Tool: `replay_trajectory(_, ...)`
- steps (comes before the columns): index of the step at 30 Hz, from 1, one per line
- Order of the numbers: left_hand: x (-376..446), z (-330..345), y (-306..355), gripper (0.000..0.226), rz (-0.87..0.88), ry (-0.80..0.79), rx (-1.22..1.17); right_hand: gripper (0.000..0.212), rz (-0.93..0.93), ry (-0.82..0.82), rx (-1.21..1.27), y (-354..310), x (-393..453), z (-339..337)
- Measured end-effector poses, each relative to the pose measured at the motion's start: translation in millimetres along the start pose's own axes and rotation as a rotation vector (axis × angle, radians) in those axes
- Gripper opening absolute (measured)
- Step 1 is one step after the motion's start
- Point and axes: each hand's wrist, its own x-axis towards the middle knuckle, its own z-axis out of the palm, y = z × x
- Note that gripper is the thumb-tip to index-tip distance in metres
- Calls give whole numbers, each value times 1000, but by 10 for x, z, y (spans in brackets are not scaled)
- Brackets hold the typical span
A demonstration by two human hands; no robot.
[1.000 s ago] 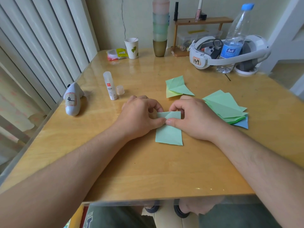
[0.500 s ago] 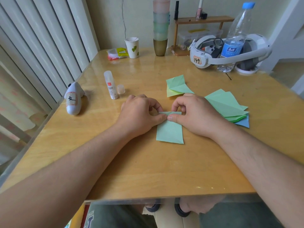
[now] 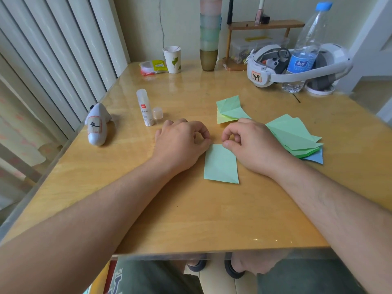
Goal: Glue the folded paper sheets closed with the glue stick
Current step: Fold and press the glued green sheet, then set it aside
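1. Head view: a pale green folded paper sheet (image 3: 221,164) lies flat near the middle of the glossy wooden table (image 3: 191,219), its far edge between the two hands.
2. The left hand (image 3: 180,143) rests knuckles-up on the table at the sheet's far left corner, fingers curled; the thumb and forefinger meet at that corner, though whether they actually pinch the paper cannot be told.
3. The right hand (image 3: 252,143) sits at the far right corner, fingers curled under, with the thumb tip pressing down on the sheet's far edge.
4. The white glue stick (image 3: 145,107) stands upright and uncapped, left of and beyond the left hand, apart from it; its small translucent cap (image 3: 157,113) stands just beside it.
5. A fanned stack of green folded sheets over a blue one (image 3: 297,139) lies to the right, partly under the right hand.
6. A loosely creased green and yellow folded paper (image 3: 230,109) lies beyond the hands.
7. A white shark-shaped figure (image 3: 96,124) lies near the left table edge.
8. At the far side stand a paper cup (image 3: 172,59), a clear water bottle with blue cap (image 3: 305,49) and a white headset (image 3: 297,66).
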Motion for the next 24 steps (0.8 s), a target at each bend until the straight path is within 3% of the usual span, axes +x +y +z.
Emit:
replay_trajectory(5, 7, 36, 15, 11, 78, 29, 20, 8, -11, 29, 0, 7, 13, 34)
replay_trajectory(10, 1, 48, 25, 26, 113, 18, 33, 12, 17, 33, 14, -21, 0, 36)
replay_trajectory(15, -8, 17, -3, 6, 74, 0, -11, 6, 38, 58, 36, 1, -20, 15)
replay_trajectory(19, -36, -2, 33, 3, 90, -33, -3, 11, -21, 40, -107, -44, -54, 31)
replay_trajectory(24, -44, -106, -62, 5, 305, -175, -85, 13, -36, -41, 27, 2, -99, -45)
